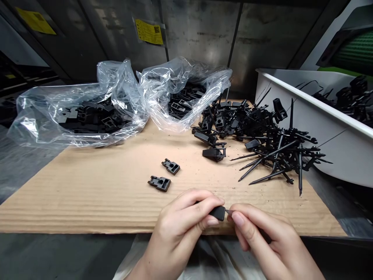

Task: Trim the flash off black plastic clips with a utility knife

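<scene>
My L hand pinches a blk plastic part above the front edge of the cardboard; my R hand pinches a pointed blade, tip at the part's end.

The left hand reaches in from below, thumb and fingers closed in a pinch. Just beside its fingertips, the right hand presses thumb to forefinger, its other fingers partly hidden and seemingly curled underneath. Both wrists are bare.
</scene>
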Action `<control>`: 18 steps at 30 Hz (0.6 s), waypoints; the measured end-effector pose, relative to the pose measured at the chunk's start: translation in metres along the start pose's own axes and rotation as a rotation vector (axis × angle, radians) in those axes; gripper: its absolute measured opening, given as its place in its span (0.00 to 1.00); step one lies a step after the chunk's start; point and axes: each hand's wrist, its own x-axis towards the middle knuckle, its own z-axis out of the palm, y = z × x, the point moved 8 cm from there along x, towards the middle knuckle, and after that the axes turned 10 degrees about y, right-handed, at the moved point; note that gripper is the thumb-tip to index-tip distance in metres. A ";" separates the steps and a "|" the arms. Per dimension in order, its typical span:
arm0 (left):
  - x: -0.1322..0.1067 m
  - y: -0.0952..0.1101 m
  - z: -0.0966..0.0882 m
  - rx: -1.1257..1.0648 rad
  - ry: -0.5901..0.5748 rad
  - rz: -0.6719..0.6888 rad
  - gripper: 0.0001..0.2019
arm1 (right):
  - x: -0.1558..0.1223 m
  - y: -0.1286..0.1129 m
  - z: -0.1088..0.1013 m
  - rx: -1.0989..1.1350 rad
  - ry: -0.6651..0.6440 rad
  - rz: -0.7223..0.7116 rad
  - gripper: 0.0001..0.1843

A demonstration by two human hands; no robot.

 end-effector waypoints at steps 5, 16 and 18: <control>-0.001 -0.001 0.000 -0.018 -0.005 -0.011 0.13 | -0.002 -0.002 0.006 0.036 -0.080 0.014 0.16; 0.000 -0.001 -0.001 0.007 0.009 -0.006 0.15 | -0.001 0.001 0.001 -0.018 -0.017 0.000 0.15; 0.000 -0.001 -0.001 0.013 0.015 -0.002 0.15 | -0.003 0.002 0.003 -0.020 -0.041 0.036 0.15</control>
